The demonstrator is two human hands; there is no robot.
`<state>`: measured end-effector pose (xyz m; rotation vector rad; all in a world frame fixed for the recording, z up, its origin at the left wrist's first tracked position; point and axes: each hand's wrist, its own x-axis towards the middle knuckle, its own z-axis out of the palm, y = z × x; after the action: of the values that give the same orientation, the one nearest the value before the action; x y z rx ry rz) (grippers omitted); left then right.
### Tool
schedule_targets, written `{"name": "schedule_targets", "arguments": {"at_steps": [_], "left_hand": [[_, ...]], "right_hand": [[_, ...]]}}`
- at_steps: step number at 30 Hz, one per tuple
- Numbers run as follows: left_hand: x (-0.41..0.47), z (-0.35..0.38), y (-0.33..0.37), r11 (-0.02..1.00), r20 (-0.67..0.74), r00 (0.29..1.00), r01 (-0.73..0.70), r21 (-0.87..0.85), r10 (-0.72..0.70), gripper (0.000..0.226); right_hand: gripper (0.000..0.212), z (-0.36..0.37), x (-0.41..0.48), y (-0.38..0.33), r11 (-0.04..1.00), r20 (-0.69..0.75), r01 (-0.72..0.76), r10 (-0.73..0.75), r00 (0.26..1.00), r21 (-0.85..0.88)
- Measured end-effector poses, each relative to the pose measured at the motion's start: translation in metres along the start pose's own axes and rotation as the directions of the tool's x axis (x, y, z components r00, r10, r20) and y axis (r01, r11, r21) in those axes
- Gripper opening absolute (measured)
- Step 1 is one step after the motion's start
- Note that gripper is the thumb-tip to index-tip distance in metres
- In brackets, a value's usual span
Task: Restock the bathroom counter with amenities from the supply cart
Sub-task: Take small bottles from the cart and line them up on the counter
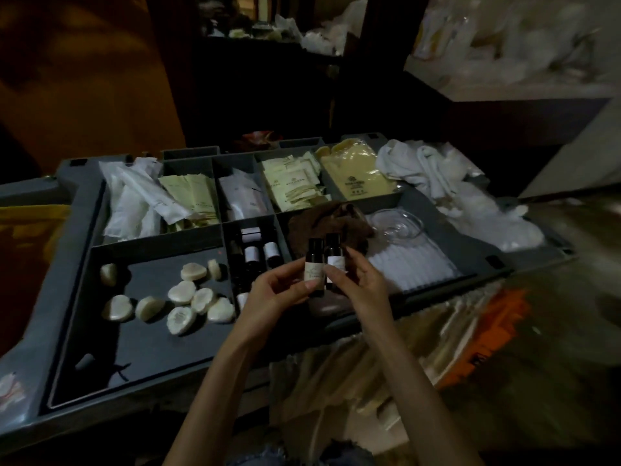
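Over the grey supply cart tray (77,290) I hold two small dark bottles with pale labels, upright and side by side. My left hand (279,290) pinches the left bottle (315,264). The right bottle (333,255) is gripped by my right hand (356,280). Below them a narrow compartment holds more dark bottles (255,255). Several round wrapped soaps (188,294) lie in the big front-left compartment.
Back compartments hold white wrapped packets (134,203), cream sachets (292,185) and a yellow bag (356,173). A brown cloth (326,218), a clear glass dish (396,223) and white pads (410,264) fill the right side. White towels (437,173) pile at the far right.
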<state>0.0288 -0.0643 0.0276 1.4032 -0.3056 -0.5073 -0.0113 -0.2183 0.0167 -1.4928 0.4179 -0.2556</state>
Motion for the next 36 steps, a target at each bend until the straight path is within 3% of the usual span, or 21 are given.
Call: {"name": "schedule_targets", "arguments": {"at_steps": [5,10,16,22,26,31,36], "left_hand": [[-0.006,0.071,0.003,0.998,0.156,0.987,0.044,-0.046,-0.036,0.031],[-0.034,0.146,-0.001,0.997,0.373,0.926,0.08,-0.023,-0.066,0.028],[-0.075,0.236,-0.019,0.991,0.644,0.753,0.113,0.073,-0.133,0.03],[-0.123,0.308,-0.039,0.975,0.809,0.544,0.146,0.168,-0.221,0.032],[-0.148,0.344,-0.051,0.938,0.849,0.402,0.2,0.284,-0.343,0.05],[-0.183,0.381,-0.067,0.919,0.889,0.238,0.155,0.363,-0.391,0.028],[-0.225,0.413,-0.082,0.869,0.868,0.071,0.103,0.484,-0.492,0.028]], "right_hand": [[0.032,-0.059,-0.042,-0.007,0.999,-0.21,0.048,-0.05,0.976,-0.012],[0.062,-0.121,-0.109,-0.009,0.992,-0.442,0.054,0.001,0.897,0.113],[0.036,-0.19,-0.204,-0.007,0.984,-0.64,0.084,0.037,0.768,0.158],[0.027,-0.227,-0.298,-0.007,0.962,-0.796,0.186,0.049,0.604,0.201],[0.028,-0.239,-0.348,0.0,0.955,-0.879,0.205,0.095,0.468,0.213],[0.029,-0.244,-0.399,0.015,0.945,-0.94,0.214,0.182,0.288,0.249],[0.034,-0.232,-0.451,0.027,0.943,-0.961,0.214,0.225,0.161,0.257]]}}
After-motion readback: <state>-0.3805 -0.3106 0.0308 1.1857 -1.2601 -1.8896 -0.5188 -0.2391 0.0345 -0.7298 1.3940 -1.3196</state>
